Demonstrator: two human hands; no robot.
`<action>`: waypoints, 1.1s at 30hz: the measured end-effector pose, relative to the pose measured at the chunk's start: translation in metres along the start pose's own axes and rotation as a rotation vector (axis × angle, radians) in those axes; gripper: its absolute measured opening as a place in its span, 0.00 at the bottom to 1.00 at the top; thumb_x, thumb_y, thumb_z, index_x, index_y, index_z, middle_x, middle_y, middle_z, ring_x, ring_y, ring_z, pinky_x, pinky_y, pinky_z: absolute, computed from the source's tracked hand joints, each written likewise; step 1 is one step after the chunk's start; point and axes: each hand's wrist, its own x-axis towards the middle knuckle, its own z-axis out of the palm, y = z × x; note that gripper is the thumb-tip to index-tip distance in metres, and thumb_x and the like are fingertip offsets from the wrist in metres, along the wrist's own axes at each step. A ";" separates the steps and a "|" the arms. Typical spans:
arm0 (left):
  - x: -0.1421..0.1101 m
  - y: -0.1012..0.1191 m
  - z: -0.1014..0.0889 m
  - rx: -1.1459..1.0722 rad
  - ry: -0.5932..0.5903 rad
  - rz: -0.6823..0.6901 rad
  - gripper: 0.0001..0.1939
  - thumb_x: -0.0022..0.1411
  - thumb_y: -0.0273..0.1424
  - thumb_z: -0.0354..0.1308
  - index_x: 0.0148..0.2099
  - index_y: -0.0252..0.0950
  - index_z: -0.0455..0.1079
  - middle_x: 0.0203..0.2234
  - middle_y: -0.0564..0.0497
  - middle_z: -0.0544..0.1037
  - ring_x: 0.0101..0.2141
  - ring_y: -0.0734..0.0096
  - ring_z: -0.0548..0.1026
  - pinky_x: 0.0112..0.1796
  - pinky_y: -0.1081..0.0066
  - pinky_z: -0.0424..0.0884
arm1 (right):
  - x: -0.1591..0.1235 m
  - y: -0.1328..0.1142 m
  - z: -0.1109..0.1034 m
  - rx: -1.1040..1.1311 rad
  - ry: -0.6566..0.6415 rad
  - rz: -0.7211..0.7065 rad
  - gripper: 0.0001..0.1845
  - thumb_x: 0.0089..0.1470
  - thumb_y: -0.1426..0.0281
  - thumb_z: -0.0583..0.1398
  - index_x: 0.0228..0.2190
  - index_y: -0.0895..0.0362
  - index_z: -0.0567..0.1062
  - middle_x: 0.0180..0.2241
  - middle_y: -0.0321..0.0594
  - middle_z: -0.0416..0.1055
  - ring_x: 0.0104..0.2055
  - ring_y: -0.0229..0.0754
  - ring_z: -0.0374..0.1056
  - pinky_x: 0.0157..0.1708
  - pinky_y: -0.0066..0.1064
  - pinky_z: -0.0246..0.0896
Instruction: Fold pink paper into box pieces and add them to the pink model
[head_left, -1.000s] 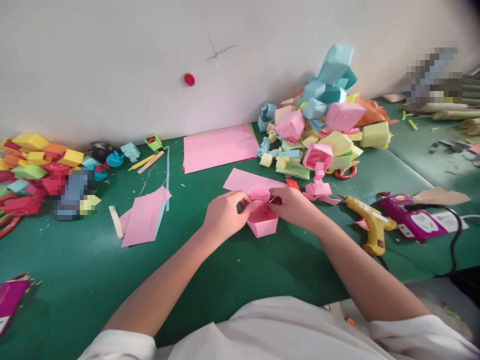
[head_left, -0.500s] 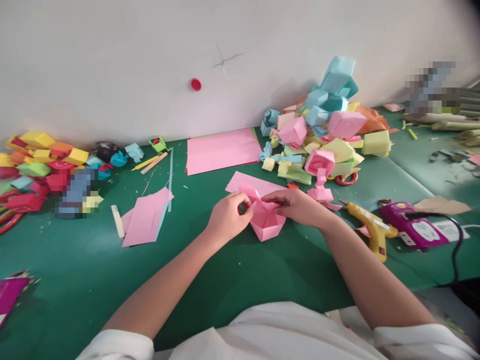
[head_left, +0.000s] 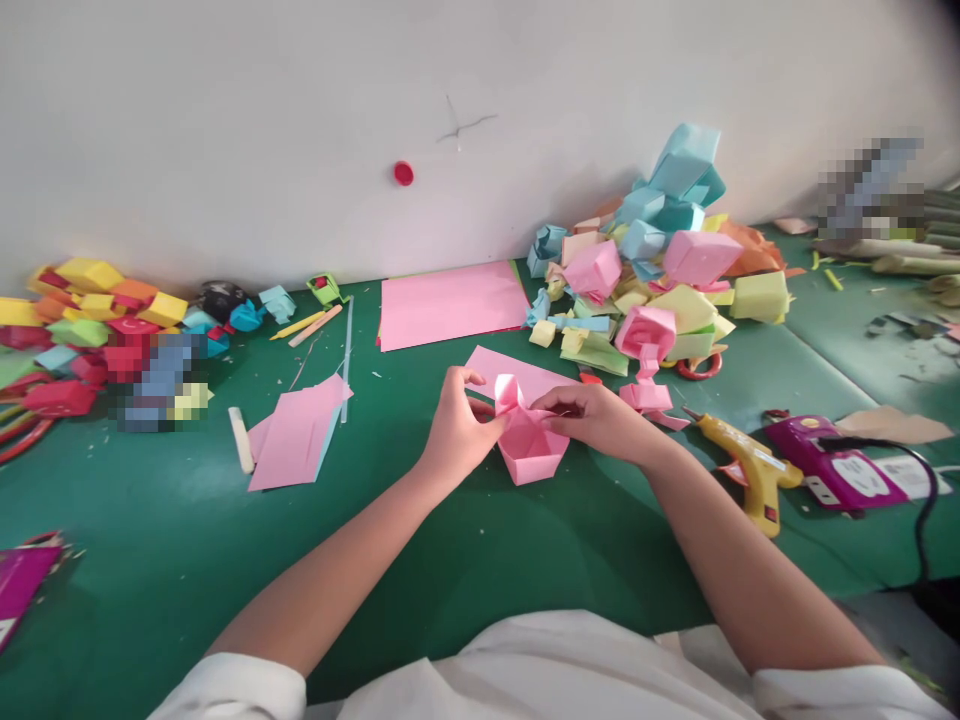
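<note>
My two hands meet over a pink folded paper box [head_left: 531,448] on the green table [head_left: 480,540]. My left hand [head_left: 459,428] pinches the box's raised left flap between thumb and fingers. My right hand [head_left: 600,418] grips the box's right rim, fingers curled over the edge. A flat pink sheet [head_left: 517,375] lies just behind the box.
A heap of folded paper boxes [head_left: 652,270] rises at the back right, another colourful heap [head_left: 82,330] at the far left. A yellow glue gun [head_left: 742,462] and a purple device [head_left: 832,465] lie to the right. Pink sheets [head_left: 450,302] and a folded pink piece [head_left: 296,432] lie nearby.
The box's top flaps have been drawn up into a pinched point. My left hand has shifted up onto that flap; my right hand moved slightly along the rim.
</note>
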 end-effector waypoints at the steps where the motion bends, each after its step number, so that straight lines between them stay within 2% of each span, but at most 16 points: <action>1: -0.001 0.002 0.000 0.018 -0.004 0.026 0.24 0.54 0.28 0.68 0.49 0.40 0.59 0.47 0.48 0.73 0.30 0.77 0.77 0.30 0.74 0.74 | -0.001 -0.003 0.001 0.009 -0.013 -0.007 0.14 0.57 0.62 0.62 0.41 0.54 0.81 0.38 0.39 0.79 0.38 0.44 0.73 0.36 0.34 0.66; 3: -0.003 0.005 0.000 0.055 -0.051 0.073 0.23 0.55 0.26 0.66 0.50 0.40 0.61 0.46 0.49 0.75 0.33 0.74 0.78 0.33 0.72 0.75 | -0.002 -0.007 0.004 0.024 -0.010 -0.019 0.15 0.58 0.59 0.61 0.40 0.54 0.81 0.37 0.39 0.79 0.37 0.44 0.72 0.35 0.34 0.65; 5: -0.003 0.006 -0.002 0.122 -0.129 0.073 0.17 0.56 0.26 0.64 0.48 0.40 0.66 0.40 0.52 0.78 0.35 0.70 0.78 0.34 0.72 0.74 | -0.003 -0.011 0.007 0.016 0.012 -0.025 0.13 0.57 0.60 0.62 0.40 0.54 0.81 0.39 0.39 0.79 0.38 0.43 0.72 0.36 0.34 0.66; 8: -0.003 0.009 -0.004 0.231 -0.231 0.012 0.05 0.59 0.30 0.61 0.39 0.38 0.72 0.28 0.53 0.79 0.28 0.68 0.77 0.27 0.73 0.68 | -0.004 -0.014 0.009 -0.028 0.026 -0.058 0.10 0.56 0.64 0.62 0.37 0.53 0.81 0.42 0.40 0.78 0.40 0.43 0.73 0.39 0.35 0.67; 11: -0.003 0.013 -0.005 0.268 -0.262 0.003 0.07 0.60 0.33 0.60 0.31 0.36 0.74 0.21 0.53 0.77 0.23 0.68 0.74 0.22 0.73 0.61 | -0.005 -0.014 0.011 -0.055 0.038 -0.113 0.06 0.56 0.65 0.62 0.33 0.54 0.78 0.40 0.39 0.78 0.40 0.43 0.73 0.42 0.36 0.68; 14: -0.005 0.017 -0.004 0.286 -0.253 0.029 0.08 0.59 0.32 0.61 0.30 0.35 0.75 0.22 0.52 0.78 0.24 0.68 0.73 0.23 0.72 0.59 | -0.006 -0.010 0.013 -0.038 0.087 -0.130 0.06 0.54 0.66 0.64 0.33 0.54 0.72 0.37 0.38 0.75 0.38 0.42 0.72 0.40 0.36 0.69; 17: -0.004 0.018 -0.005 0.290 -0.267 0.047 0.08 0.59 0.34 0.62 0.30 0.36 0.76 0.23 0.52 0.78 0.25 0.69 0.73 0.24 0.72 0.59 | -0.006 -0.007 0.015 -0.005 0.095 -0.122 0.15 0.51 0.68 0.65 0.40 0.53 0.68 0.38 0.38 0.74 0.38 0.42 0.71 0.38 0.36 0.69; 19: -0.004 0.017 -0.006 0.282 -0.294 0.048 0.09 0.59 0.36 0.62 0.29 0.36 0.76 0.24 0.52 0.79 0.25 0.69 0.73 0.25 0.73 0.60 | -0.006 -0.007 0.015 -0.018 0.052 -0.115 0.18 0.51 0.70 0.64 0.44 0.52 0.69 0.40 0.38 0.74 0.39 0.43 0.72 0.38 0.35 0.69; 23: -0.005 0.018 -0.009 0.224 -0.372 0.040 0.11 0.62 0.39 0.60 0.34 0.38 0.78 0.27 0.53 0.80 0.28 0.68 0.75 0.26 0.72 0.64 | -0.006 -0.009 0.015 -0.121 -0.002 -0.099 0.15 0.52 0.73 0.62 0.42 0.52 0.73 0.38 0.36 0.76 0.38 0.41 0.72 0.36 0.31 0.67; 26: -0.008 0.021 -0.008 0.240 -0.425 0.098 0.06 0.60 0.35 0.62 0.37 0.39 0.78 0.30 0.53 0.81 0.29 0.68 0.76 0.28 0.72 0.66 | -0.006 -0.010 0.016 -0.164 0.001 -0.102 0.10 0.51 0.71 0.63 0.38 0.52 0.74 0.36 0.34 0.76 0.37 0.41 0.71 0.35 0.30 0.64; 29: -0.011 0.024 -0.005 0.353 -0.392 0.182 0.05 0.60 0.28 0.60 0.32 0.39 0.75 0.27 0.53 0.78 0.27 0.70 0.74 0.26 0.72 0.64 | -0.006 -0.012 0.019 -0.255 0.023 -0.078 0.05 0.51 0.72 0.63 0.33 0.53 0.73 0.33 0.34 0.76 0.34 0.40 0.70 0.31 0.28 0.60; 31: -0.012 0.025 -0.003 0.406 -0.363 0.201 0.07 0.60 0.26 0.58 0.28 0.38 0.73 0.25 0.53 0.76 0.25 0.70 0.72 0.24 0.71 0.61 | -0.006 -0.014 0.021 -0.302 0.044 -0.056 0.06 0.50 0.74 0.62 0.32 0.53 0.73 0.32 0.33 0.76 0.33 0.40 0.69 0.29 0.28 0.57; 33: -0.013 0.027 -0.003 0.418 -0.342 0.199 0.06 0.57 0.24 0.59 0.29 0.38 0.72 0.26 0.53 0.76 0.25 0.70 0.72 0.24 0.71 0.61 | -0.008 -0.016 0.021 -0.318 0.046 -0.060 0.07 0.49 0.75 0.61 0.33 0.53 0.73 0.32 0.34 0.76 0.34 0.40 0.69 0.29 0.27 0.56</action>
